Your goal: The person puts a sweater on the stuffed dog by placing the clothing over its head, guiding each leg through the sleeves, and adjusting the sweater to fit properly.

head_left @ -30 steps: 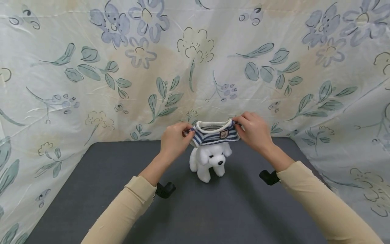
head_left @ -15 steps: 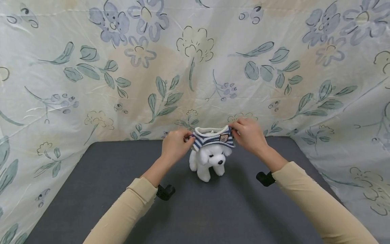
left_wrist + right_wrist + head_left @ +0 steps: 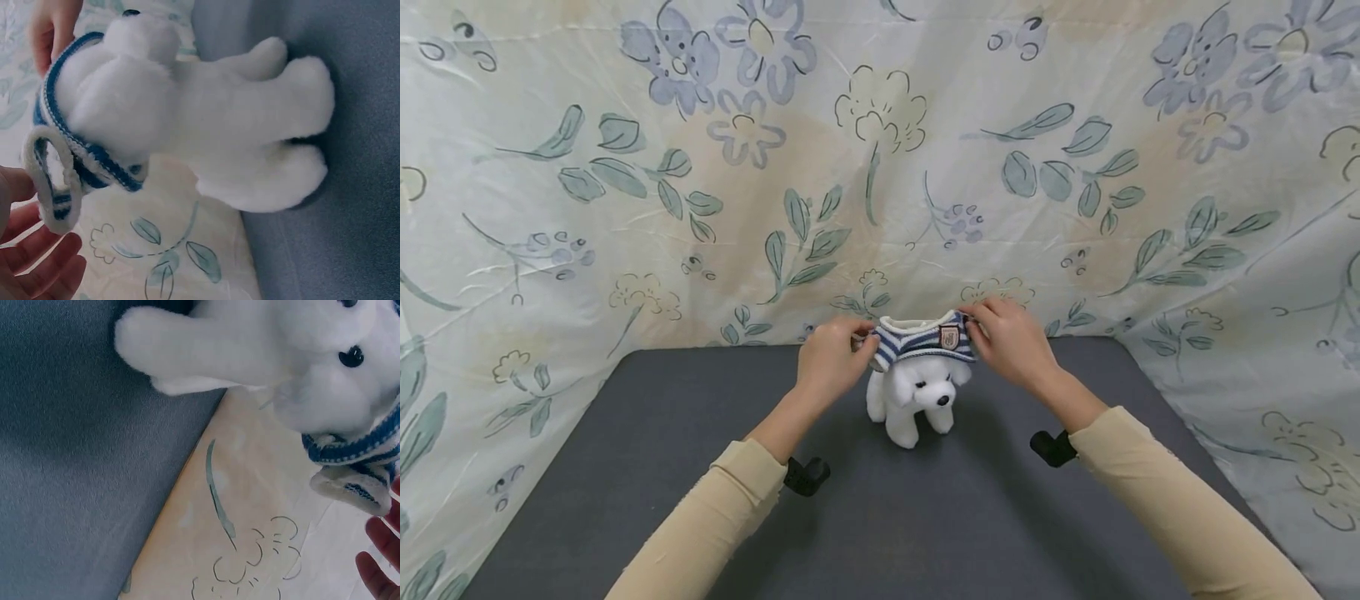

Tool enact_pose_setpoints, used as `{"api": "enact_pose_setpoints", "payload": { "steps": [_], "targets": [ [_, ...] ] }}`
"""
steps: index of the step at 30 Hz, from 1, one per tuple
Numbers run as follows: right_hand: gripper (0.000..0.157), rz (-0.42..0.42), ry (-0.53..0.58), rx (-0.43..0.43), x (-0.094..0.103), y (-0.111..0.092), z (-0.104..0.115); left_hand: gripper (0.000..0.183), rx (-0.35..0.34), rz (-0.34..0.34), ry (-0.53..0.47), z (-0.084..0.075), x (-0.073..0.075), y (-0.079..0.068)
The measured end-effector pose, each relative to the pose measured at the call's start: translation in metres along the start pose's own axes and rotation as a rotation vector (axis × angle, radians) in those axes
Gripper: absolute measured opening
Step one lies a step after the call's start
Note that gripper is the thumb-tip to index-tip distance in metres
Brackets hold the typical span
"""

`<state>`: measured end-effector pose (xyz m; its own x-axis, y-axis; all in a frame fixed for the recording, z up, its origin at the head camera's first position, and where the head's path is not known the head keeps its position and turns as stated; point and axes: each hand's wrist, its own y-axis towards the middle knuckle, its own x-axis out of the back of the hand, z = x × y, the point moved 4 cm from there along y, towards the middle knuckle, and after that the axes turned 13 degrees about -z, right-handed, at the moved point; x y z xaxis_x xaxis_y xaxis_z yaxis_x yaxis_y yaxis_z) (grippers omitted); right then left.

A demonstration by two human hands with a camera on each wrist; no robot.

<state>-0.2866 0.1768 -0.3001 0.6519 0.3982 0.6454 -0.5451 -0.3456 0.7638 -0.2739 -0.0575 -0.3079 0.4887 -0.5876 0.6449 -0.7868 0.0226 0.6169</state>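
A white plush dog (image 3: 917,392) stands on its legs on the dark grey table, facing slightly right in the head view. Over the top of its head sits a small blue-and-white striped sweater (image 3: 913,343) with a white collar and a patch on the front. My left hand (image 3: 831,358) pinches the sweater at its left side, beside a white-edged sleeve (image 3: 53,181) in the left wrist view. On the other side my right hand (image 3: 1011,342) pinches it near the patch. The dog's face shows below the hem; the crown of its head is covered.
The grey table (image 3: 625,467) extends around the dog. Behind and beside it hangs a floral cloth (image 3: 760,217), close to the table's back edge. A black wrist camera (image 3: 807,477) sits below the left sleeve cuff, another black camera (image 3: 1054,448) by the right.
Both hands have brought the sweater down onto the dog's head, the right hand also moving inward. In the last half second the patch side has tilted slightly. The dog stays in place.
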Motion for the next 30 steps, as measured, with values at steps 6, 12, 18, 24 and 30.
{"api": "enact_pose_setpoints", "payload": {
  "steps": [6, 12, 18, 24, 30],
  "targets": [
    [0.027, -0.141, 0.069, 0.067, 0.005, -0.011, 0.009, 0.017, -0.06, -0.07, 0.007, -0.005, 0.007, -0.001],
    [0.025, -0.173, 0.117, 0.168, 0.003, -0.026, 0.024, 0.01, -0.234, -0.16, 0.033, -0.02, 0.012, -0.006],
    [0.021, -0.173, 0.126, 0.173, -0.004, -0.033, 0.028, 0.013, -0.375, -0.151, 0.072, -0.033, 0.003, -0.017],
    [0.021, -0.181, 0.154, 0.165, -0.003, -0.032, 0.03, 0.019, -0.483, -0.161, 0.123, -0.039, -0.008, -0.024],
    [0.02, -0.173, 0.178, 0.195, 0.002, -0.034, 0.036, 0.012, -0.534, -0.2, 0.18, -0.043, -0.013, -0.027]
  ]
}}
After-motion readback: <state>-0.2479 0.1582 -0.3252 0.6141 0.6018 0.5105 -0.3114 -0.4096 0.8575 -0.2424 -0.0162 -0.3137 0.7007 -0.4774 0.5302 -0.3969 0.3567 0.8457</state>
